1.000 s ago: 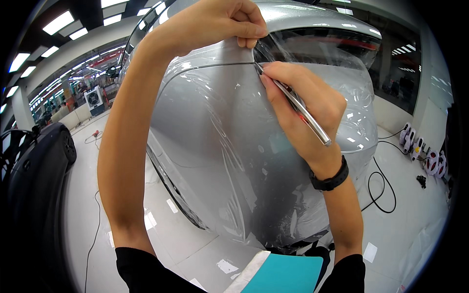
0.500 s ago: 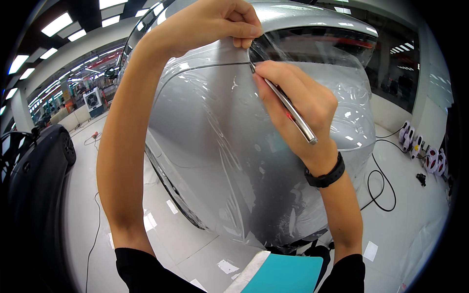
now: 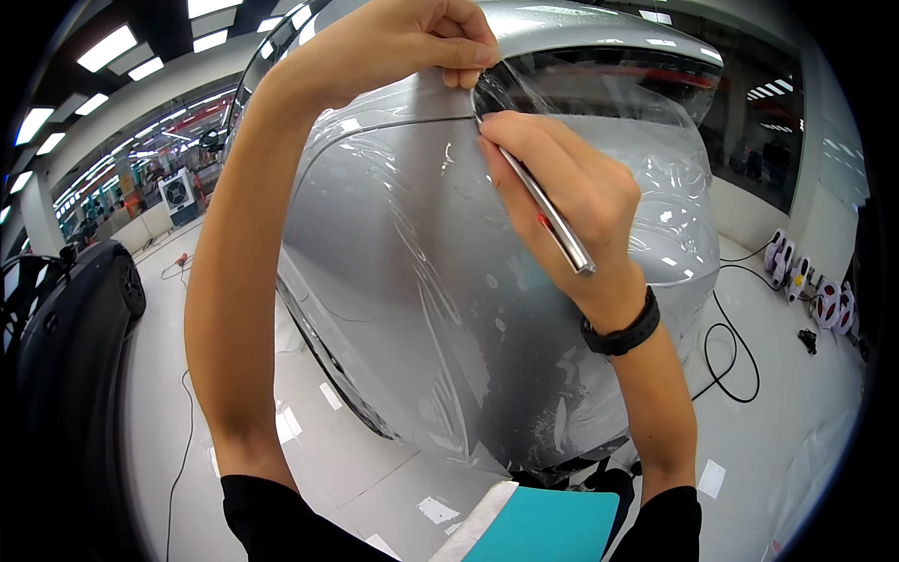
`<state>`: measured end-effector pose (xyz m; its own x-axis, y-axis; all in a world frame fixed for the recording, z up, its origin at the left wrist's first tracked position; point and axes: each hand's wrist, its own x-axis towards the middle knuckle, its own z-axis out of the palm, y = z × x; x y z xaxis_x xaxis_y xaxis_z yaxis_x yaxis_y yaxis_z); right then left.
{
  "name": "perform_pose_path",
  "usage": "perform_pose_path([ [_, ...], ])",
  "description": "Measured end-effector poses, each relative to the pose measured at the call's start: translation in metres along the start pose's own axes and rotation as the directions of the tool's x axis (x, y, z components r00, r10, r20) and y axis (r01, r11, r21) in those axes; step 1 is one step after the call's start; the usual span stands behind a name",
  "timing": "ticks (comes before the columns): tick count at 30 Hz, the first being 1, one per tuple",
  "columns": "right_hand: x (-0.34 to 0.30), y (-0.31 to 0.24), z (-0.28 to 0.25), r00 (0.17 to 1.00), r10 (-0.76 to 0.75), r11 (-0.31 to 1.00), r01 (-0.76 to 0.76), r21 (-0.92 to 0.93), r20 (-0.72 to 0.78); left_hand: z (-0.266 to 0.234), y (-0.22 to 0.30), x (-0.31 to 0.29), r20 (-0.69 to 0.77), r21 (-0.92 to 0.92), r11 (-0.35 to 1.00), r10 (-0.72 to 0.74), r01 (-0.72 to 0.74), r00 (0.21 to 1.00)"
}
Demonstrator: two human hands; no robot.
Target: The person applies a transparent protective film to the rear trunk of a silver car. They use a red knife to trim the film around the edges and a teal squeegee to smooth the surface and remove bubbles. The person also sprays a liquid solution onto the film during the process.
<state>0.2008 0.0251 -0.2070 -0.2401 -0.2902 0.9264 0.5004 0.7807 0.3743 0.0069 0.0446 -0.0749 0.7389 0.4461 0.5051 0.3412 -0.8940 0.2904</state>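
A silver car body (image 3: pixel 346 229) fills the middle, covered with loose, wrinkled clear film (image 3: pixel 426 318). My left hand (image 3: pixel 412 47) is raised over the top of the panel, its fingers closed in a pinch on the film's edge beside a dark glossy section (image 3: pixel 646 84). Just below those fingers, my right hand (image 3: pixel 576 201) grips a slim silver craft knife (image 3: pixel 552 220) like a pen. The knife's tip points up and left at the film near the end of a dark panel seam (image 3: pixel 403 124); the blade itself is mostly hidden by my fingers.
A dark car (image 3: pixel 75 328) stands at the left. A black cable (image 3: pixel 726 365) loops on the floor at the right, near several white wheel-like items (image 3: pixel 824 309). At the lower edge is a flat teal sheet (image 3: pixel 562 525) with a white border.
The right hand and the knife have shifted slightly left and up. The left hand has barely moved and still pinches the film.
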Motion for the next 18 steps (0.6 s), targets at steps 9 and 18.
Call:
perform_pose_path([
  [9,0.007,0.002,0.015,0.996,-0.032,0.999,0.035,0.038,-0.085,-0.002,-0.004,-0.002,-0.005,0.050,0.996,0.071,-0.070,0.997],
  [18,0.013,0.001,0.018,0.997,-0.014,0.999,0.010,-0.048,-0.074,0.002,0.008,-0.006,-0.065,0.189,0.969,0.176,-0.161,0.982],
])
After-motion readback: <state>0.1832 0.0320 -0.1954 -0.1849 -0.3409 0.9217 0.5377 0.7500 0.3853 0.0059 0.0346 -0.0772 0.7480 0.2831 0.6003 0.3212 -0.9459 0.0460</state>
